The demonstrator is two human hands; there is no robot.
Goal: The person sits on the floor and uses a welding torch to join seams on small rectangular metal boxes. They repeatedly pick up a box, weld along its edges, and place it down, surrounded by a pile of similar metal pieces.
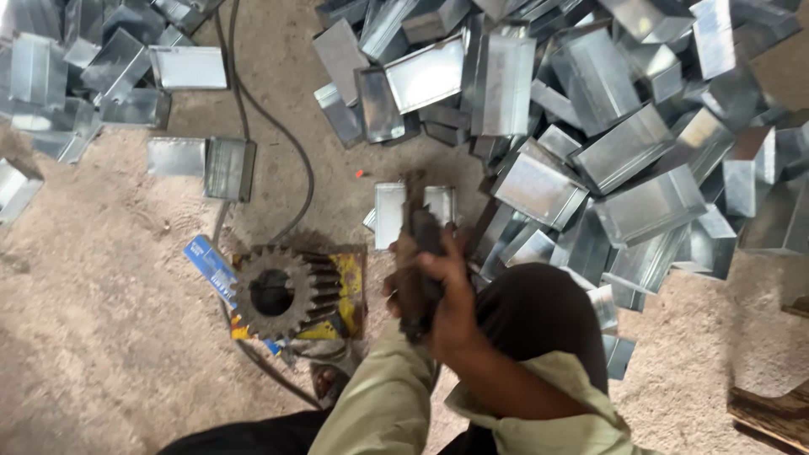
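Note:
My right hand is closed around a dark, blurred tool that points away from me. My left hand is pressed against the same tool from the left and is mostly hidden behind it; it seems to grip the tool too. Just beyond the tool's tip a small folded sheet-metal piece lies on the sandy floor. Both sleeves are beige, and my dark knee is right of the hands.
A large rusty gear rests on a yellow plate left of my hands, beside a blue packet. A big heap of shiny sheet-metal boxes fills the right and top. More boxes lie top left. A black cable crosses the floor.

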